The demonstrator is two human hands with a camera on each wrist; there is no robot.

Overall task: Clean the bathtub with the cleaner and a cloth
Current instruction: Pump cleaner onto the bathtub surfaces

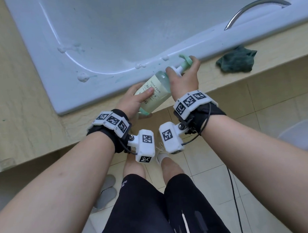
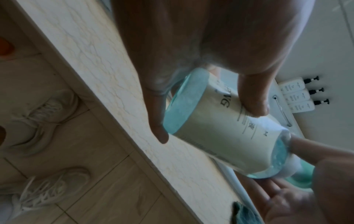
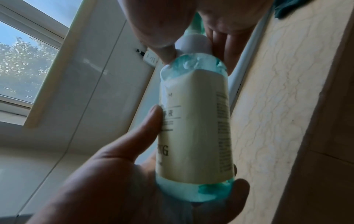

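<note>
The left hand is covering the lower part of the cleaner bottle, so most of the large word on its label is hiding behind the thumb. The right hand is wrapping over the pump head, masking where the nozzle and neck are joining. The bathtub is running off the far and right edges of the head view. In both wrist views, motion is blurring the label's small print beyond reading. The cloth is showing only as a dark green corner, cut by the top edge of the right wrist view.
</note>
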